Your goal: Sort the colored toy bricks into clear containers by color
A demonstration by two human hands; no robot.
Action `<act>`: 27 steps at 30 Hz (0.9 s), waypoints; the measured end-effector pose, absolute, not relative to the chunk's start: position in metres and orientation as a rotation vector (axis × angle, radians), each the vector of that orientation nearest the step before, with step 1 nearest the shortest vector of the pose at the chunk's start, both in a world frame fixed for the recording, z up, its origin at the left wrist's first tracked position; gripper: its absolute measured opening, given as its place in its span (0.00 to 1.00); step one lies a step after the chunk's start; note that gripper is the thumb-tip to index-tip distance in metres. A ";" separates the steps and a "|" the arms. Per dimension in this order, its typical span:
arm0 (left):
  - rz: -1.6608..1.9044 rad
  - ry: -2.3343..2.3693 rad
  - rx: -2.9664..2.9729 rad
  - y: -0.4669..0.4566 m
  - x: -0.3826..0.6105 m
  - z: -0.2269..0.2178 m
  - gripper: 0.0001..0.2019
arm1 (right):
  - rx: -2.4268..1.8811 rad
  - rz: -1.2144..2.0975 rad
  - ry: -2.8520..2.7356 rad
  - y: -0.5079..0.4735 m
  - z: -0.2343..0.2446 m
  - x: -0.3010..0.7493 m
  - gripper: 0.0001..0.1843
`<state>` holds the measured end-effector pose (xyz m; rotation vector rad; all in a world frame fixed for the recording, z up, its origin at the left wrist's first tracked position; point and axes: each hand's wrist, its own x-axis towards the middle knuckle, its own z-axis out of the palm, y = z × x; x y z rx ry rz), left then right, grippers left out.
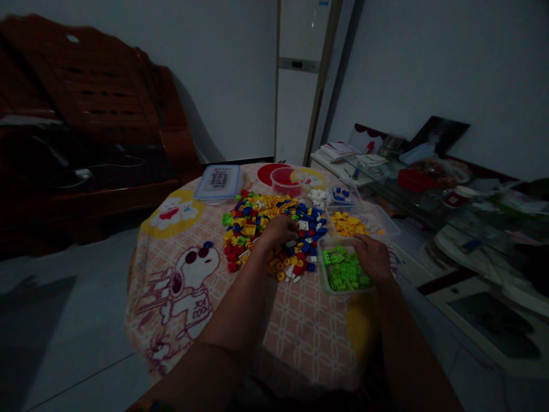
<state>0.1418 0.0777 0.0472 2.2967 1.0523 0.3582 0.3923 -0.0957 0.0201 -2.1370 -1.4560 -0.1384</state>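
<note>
Head camera view: one left hand (281,230) dips into one heap of mixed bricks (270,205) spread around its fingers (293,226) on a cloth-covered bench (300,320). One right hand (374,260) hangs over one tub (349,292) of green bricks (345,270); beyond its fingers sit one tray (388,223) of yellow bricks (346,224) and one small container (354,195) with a few blue bricks (341,194). One pink bowl (287,178) stands beyond the left fingers. Both forearms slant forward and inward, left fingers curled downward, right fingers bent leftward; whether either hand grips a brick cannot be told.
</note>
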 end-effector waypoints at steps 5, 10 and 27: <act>0.609 1.072 2.151 0.089 0.126 0.048 0.10 | -2.124 -0.134 -1.470 -0.095 0.021 0.393 0.22; 0.680 0.916 2.018 0.081 0.139 0.049 0.11 | -2.158 -0.126 -1.476 -0.095 0.022 0.392 0.23; 0.763 1.004 2.112 0.078 0.128 0.070 0.13 | -2.153 -0.121 -1.469 -0.096 0.024 0.388 0.22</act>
